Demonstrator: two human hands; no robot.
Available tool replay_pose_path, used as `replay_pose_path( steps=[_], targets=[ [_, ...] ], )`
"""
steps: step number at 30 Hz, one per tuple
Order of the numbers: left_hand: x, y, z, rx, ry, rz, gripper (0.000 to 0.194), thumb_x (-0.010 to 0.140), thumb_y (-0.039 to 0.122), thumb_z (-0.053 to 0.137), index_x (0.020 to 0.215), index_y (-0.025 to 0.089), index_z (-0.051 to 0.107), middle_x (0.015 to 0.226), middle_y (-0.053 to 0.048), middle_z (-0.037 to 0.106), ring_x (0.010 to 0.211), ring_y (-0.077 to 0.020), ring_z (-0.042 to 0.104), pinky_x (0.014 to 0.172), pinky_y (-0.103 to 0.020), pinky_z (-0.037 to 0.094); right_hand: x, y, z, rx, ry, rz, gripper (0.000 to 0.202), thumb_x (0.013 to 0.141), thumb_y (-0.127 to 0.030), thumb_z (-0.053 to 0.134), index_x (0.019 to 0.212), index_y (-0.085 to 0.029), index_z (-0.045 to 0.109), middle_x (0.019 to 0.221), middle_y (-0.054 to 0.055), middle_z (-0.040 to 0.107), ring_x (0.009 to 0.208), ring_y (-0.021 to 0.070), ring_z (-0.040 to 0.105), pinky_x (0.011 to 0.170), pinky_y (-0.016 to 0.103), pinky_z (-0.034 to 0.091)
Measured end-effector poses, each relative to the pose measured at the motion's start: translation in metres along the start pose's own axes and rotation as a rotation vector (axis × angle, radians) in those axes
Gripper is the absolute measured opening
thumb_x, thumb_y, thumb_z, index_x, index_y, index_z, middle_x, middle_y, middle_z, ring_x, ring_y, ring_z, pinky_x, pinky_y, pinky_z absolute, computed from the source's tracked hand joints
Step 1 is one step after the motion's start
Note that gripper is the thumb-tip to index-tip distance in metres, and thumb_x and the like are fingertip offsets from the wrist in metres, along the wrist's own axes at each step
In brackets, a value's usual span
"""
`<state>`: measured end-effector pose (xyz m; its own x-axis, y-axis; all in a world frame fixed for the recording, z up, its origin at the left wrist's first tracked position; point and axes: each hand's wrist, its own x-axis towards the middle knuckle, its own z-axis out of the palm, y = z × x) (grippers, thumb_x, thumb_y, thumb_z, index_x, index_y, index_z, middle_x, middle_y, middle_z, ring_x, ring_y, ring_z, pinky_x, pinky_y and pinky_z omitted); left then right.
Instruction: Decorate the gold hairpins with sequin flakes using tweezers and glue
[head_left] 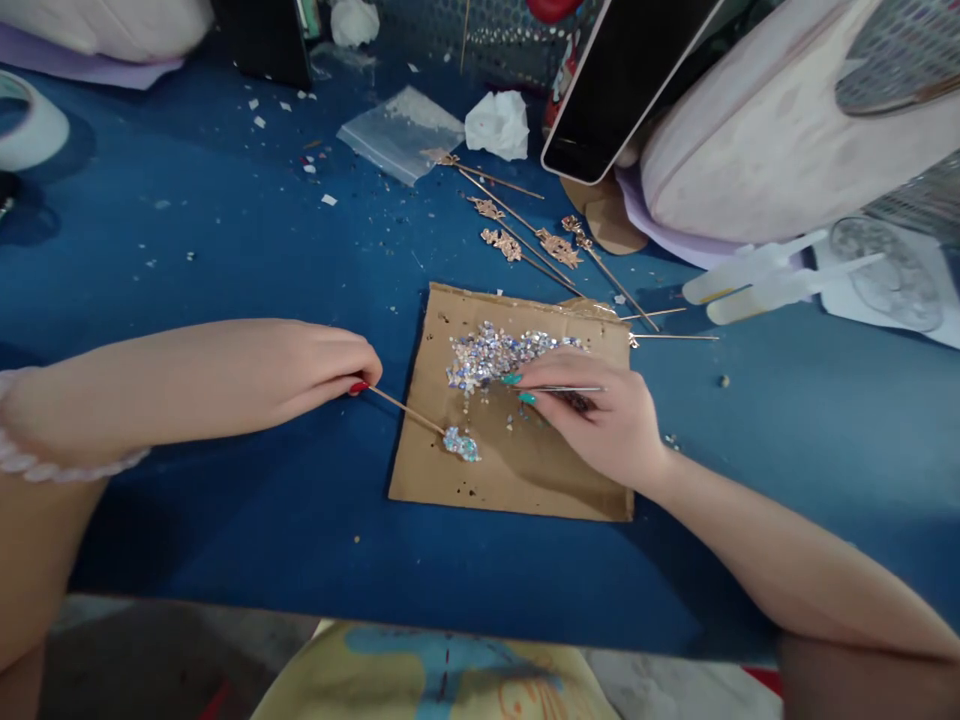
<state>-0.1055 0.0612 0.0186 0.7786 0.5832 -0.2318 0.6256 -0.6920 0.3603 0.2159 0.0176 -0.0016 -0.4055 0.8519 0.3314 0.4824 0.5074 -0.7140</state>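
My left hand (330,370) pinches the thin stem of a hairpin (409,409). Pale blue and silver rhinestones cover the pin's head (460,443), which is over the lower left part of a cardboard sheet (540,480). In my right hand (600,415) is a slim metal tool that looks like tweezers (566,388), gripped between thumb and fingers. Its tip, partly hidden by the fingertips, is at the lower edge of a heap of small glittering rhinestones (495,352) on the cardboard.
Several gold-coloured hairpins (559,248) lie beyond the cardboard. Behind them are a clear plastic bag (405,130), crumpled tissue (497,125) and a propped phone (626,80). Two translucent glue bottles (772,285) lie at right, and a tape roll (30,125) at far left.
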Motion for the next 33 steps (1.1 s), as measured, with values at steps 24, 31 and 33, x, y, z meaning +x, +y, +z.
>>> replay_pose_path(
  steps=[24, 31, 33],
  targets=[
    [0.0064, 0.0011, 0.0027, -0.028, -0.004, -0.007, 0.026, 0.098, 0.045, 0.037, 0.107, 0.035, 0.059, 0.102, 0.012, 0.064, 0.084, -0.0105, 0.06, 0.074, -0.021, 0.039, 0.0012, -0.0005, 0.0007, -0.05, 0.046, -0.155, 0.018, 0.083, -0.004, 0.056, 0.085, -0.017, 0.067, 0.08, 0.005, 0.072, 0.08, 0.0186, 0.068, 0.075, 0.037, 0.054],
    [0.0065, 0.0013, 0.003, -0.031, 0.005, -0.003, 0.031, 0.098, 0.045, 0.034, 0.108, 0.032, 0.06, 0.102, 0.008, 0.064, 0.085, -0.0127, 0.06, 0.075, -0.023, 0.039, 0.0005, 0.0013, 0.0009, -0.043, 0.033, -0.206, 0.018, 0.082, -0.002, 0.058, 0.086, -0.016, 0.067, 0.081, 0.006, 0.072, 0.08, 0.0198, 0.068, 0.076, 0.039, 0.054],
    [0.0062, 0.0009, 0.003, -0.031, 0.003, -0.005, 0.031, 0.098, 0.046, 0.034, 0.108, 0.033, 0.06, 0.102, 0.008, 0.064, 0.085, -0.0127, 0.06, 0.076, -0.023, 0.039, 0.0003, 0.0016, 0.0011, -0.045, 0.034, -0.215, 0.018, 0.082, -0.002, 0.058, 0.087, -0.016, 0.067, 0.081, 0.007, 0.072, 0.08, 0.0199, 0.068, 0.076, 0.04, 0.054]
  ],
)
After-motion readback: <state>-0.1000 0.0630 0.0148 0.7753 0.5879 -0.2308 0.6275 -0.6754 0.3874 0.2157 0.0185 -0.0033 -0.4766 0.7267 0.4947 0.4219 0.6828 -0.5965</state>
